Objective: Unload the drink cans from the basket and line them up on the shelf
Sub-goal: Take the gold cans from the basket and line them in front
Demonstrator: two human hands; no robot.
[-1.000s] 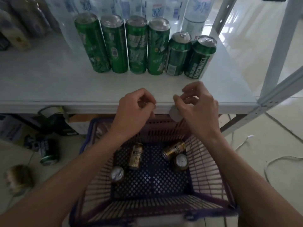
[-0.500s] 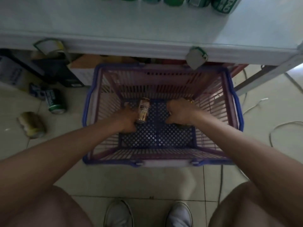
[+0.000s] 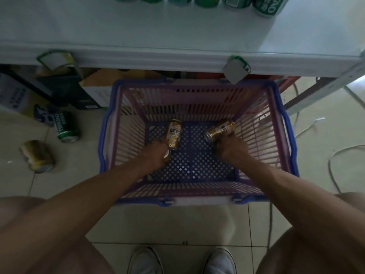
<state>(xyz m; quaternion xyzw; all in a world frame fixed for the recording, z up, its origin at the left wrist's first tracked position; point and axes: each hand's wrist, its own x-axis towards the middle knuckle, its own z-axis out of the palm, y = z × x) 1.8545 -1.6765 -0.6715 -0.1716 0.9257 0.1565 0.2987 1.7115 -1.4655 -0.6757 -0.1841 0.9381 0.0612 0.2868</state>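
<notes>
A purple and blue plastic basket (image 3: 104, 135) stands on the floor below the white shelf (image 3: 138, 32). Both my hands are down inside it. My left hand (image 3: 155, 156) is closed around a gold can whose top peeks out at its fingers; a second gold can (image 3: 174, 134) lies against its fingertips. My right hand (image 3: 230, 150) grips a gold can mostly hidden under it, and another gold can (image 3: 220, 130) lies tilted just beyond its fingers. The bottoms of several green cans (image 3: 268, 6) line the shelf at the top edge of the view.
A green can (image 3: 66, 126) and a gold can (image 3: 37, 157) lie on the tiled floor left of the basket. Boxes (image 3: 15, 95) sit under the shelf. Label holders (image 3: 236, 69) hang from the shelf edge. Cables (image 3: 335, 155) trail at right. My shoes (image 3: 145, 262) are below.
My hands dropped from the shelf's front edge into the basket and closed on gold cans. The view tilted down, so the green cans slid to the top edge.
</notes>
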